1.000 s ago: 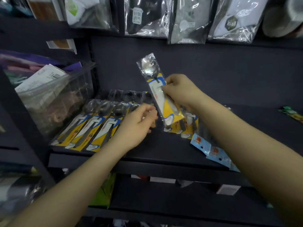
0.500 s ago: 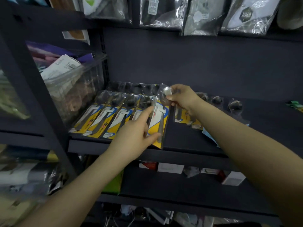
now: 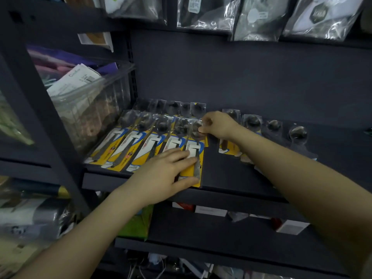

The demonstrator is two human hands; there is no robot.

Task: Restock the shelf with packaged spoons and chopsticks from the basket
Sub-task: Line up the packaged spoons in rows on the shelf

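I am looking down at a dark shelf (image 3: 231,174) where a row of yellow spoon packs (image 3: 128,146) is lying side by side, running from the shelf's left end toward its middle, their lower ends at the front edge. The rightmost pack (image 3: 194,156) is lying at the right end of that row, touching its neighbour, with its bottom reaching just over the front edge. My left hand (image 3: 167,174) is resting on the lower half of this pack, fingers stretched flat across the card and thumb lying along its bottom end, pressing rather than gripping. My right hand (image 3: 218,124) is curling its fingers at the top of the same pack, pinching the clear plastic beside the spoon bowl. A second row of packs (image 3: 171,106) is lying behind the first, against the back wall. More packs (image 3: 273,127) are lying toward the right half of the shelf, partly hidden under my right forearm. A clear bin (image 3: 90,101) with papers is sitting on the neighbouring shelf at the left end. Bagged goods (image 3: 203,13) are hanging above the shelf
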